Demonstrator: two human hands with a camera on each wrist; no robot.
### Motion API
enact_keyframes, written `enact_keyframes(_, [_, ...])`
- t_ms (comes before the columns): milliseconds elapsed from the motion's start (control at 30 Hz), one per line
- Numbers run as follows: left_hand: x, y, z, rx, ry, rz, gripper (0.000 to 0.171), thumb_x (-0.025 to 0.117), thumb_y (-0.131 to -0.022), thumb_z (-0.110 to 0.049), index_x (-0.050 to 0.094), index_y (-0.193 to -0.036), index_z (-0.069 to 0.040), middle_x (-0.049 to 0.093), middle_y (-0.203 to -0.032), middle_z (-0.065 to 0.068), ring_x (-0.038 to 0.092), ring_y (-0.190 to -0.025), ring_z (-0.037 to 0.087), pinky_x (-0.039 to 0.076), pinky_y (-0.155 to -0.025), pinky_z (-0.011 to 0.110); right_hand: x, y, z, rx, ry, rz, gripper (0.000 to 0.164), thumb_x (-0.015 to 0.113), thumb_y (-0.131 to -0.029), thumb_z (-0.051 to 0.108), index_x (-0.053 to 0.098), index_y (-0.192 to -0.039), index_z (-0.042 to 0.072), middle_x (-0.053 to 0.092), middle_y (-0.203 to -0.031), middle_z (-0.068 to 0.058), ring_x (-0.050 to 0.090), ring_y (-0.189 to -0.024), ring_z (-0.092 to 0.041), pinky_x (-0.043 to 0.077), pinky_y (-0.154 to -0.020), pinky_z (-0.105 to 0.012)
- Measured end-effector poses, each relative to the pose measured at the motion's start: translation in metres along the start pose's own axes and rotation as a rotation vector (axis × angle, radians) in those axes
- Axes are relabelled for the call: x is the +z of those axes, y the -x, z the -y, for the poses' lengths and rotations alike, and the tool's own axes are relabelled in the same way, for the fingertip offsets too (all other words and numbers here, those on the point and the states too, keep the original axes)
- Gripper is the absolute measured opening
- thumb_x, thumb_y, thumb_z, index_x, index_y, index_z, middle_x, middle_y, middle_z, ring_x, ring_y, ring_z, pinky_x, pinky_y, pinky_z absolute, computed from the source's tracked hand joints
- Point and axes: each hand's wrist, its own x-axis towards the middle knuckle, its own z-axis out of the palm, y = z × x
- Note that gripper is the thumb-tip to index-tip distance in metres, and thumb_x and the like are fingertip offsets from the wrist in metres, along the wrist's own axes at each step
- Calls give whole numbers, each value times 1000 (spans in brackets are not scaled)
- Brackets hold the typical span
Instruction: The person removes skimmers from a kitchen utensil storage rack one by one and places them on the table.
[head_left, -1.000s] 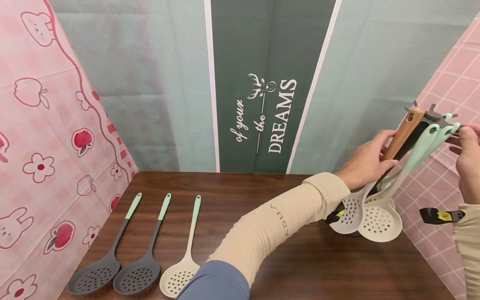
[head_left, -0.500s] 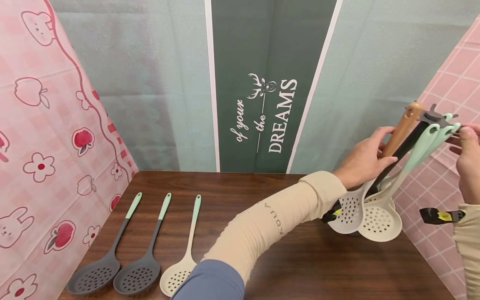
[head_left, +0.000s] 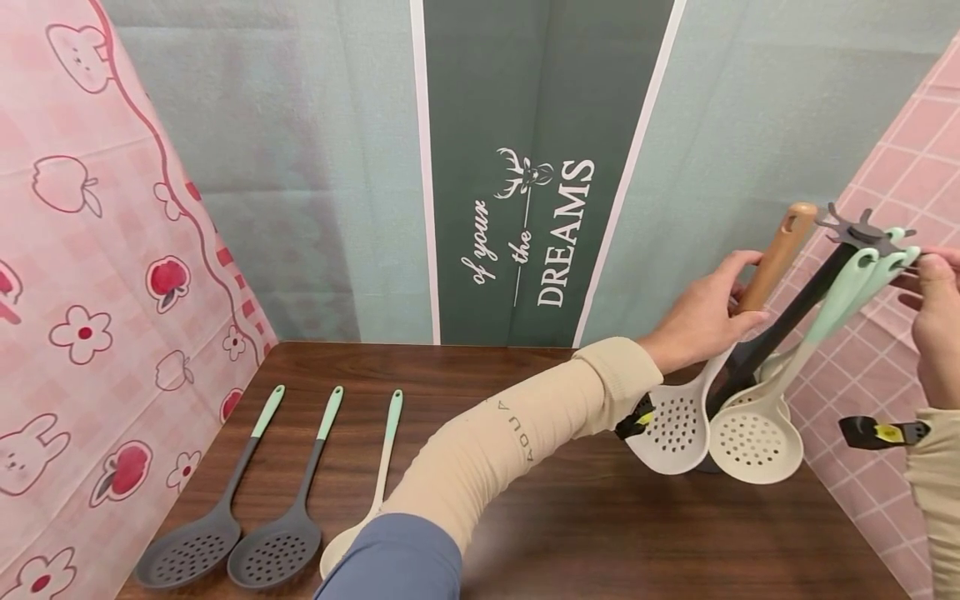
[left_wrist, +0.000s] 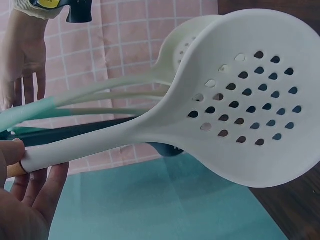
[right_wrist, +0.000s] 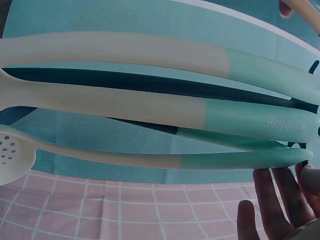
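My left hand (head_left: pixel 693 325) grips the wooden handle of a white skimmer (left_wrist: pixel 250 155), its thumb on one side and fingers on the other. The skimmer's handle end stands apart from the dark utensil rack (head_left: pixel 858 229). Cream skimmers (head_left: pixel 757 446) with mint handles hang from the rack's hooks. At the right edge, my right hand (head_left: pixel 937 325) pinches the top end of a mint-handled skimmer (right_wrist: pixel 125 161) at its hook. In the left wrist view, the white skimmer's perforated bowl partly hides a cream one behind it.
On the left of the brown table (head_left: pixel 555 533) lie two grey skimmers (head_left: pixel 273 550) with mint handles and a cream skimmer (head_left: pixel 382 467), its bowl partly behind my left sleeve. A pink tiled cloth (head_left: pixel 855 375) borders the right side, a green backdrop (head_left: pixel 360 208) the rear.
My left hand has drawn the wooden-handled skimmer leftward, away from the rack, so its handle top no longer overlaps the hooks. My right hand has stayed in place.
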Motion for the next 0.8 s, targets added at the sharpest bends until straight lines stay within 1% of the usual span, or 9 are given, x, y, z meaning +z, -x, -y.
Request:
enact_keyframes(67, [-5, 2, 2, -7, -10, 3, 68, 72, -96, -18, 35, -153, -21, 64, -101, -6, 58, -82, -4, 44, -72, 7, -1, -1, -3, -11, 20, 6, 21, 42, -111, 23, 62, -112, 30, 59, -99, 22, 57, -88, 8, 37, -83, -10])
enact_keyframes(100, [-7, 3, 4, -11, -19, 2, 68, 73, -96, -19, 35, -153, -21, 63, -100, -7, 58, -82, -4, 44, -71, 7, -2, -3, -7, -27, -26, 5, 20, 45, -110, 23, 64, -112, 26, 61, -98, 19, 58, -87, 7, 37, -83, -10])
enact_keyframes(167, [-12, 5, 7, -23, -37, -5, 68, 73, -96, -20, 36, -153, -21, 62, -99, -8, 57, -81, -4, 44, -70, 8, -4, -2, -8, -44, 34, 16, 22, 43, -111, 25, 63, -118, 28, 59, -101, 22, 56, -91, 8, 35, -89, -13])
enact_keyframes(267, [-20, 8, 11, -31, -43, -24, 66, 74, -95, -19, 38, -151, -21, 62, -97, -8, 57, -79, -4, 44, -70, 8, -3, -3, -7, -45, 24, 14, 22, 43, -111, 23, 64, -114, 27, 60, -99, 21, 57, -90, 8, 36, -86, -11])
enact_keyframes(300, [-22, 9, 13, -32, -43, -29, 66, 74, -95, -19, 38, -151, -21, 62, -96, -8, 57, -79, -4, 44, -70, 8, -3, -2, -6, -42, 25, 14, 21, 43, -111, 23, 63, -111, 28, 60, -99, 21, 57, -89, 7, 36, -83, -9])
enact_keyframes(333, [-25, 11, 15, -34, -40, -33, 66, 74, -95, -18, 39, -150, -21, 62, -96, -8, 57, -79, -4, 44, -70, 8, -2, -1, -3, -30, 61, 17, 22, 40, -111, 23, 61, -111, 31, 58, -99, 24, 56, -89, 8, 35, -83, -10])
enact_keyframes(433, [-33, 16, 19, -39, -25, -32, 65, 74, -95, -17, 39, -150, -21, 62, -95, -7, 58, -78, -3, 45, -70, 9, 0, 1, 1, -10, 63, 6, 23, 40, -111, 21, 60, -106, 32, 58, -98, 23, 55, -88, 8, 34, -79, -6])
enact_keyframes(600, [-45, 25, 23, -48, -33, -24, 65, 74, -95, -17, 40, -150, -22, 62, -94, -7, 59, -78, -1, 46, -69, 11, 1, 3, 1, -16, 84, -7, 23, 40, -111, 22, 59, -107, 33, 57, -98, 24, 55, -90, 8, 35, -83, -10])
enact_keyframes(800, [-62, 39, 33, -52, -3, -47, 65, 75, -94, -14, 40, -148, -19, 63, -93, -4, 61, -79, 2, 49, -69, 14, 2, 1, -3, -47, 97, -10, 23, 39, -112, 22, 59, -111, 33, 57, -99, 25, 55, -92, 9, 35, -87, -12])
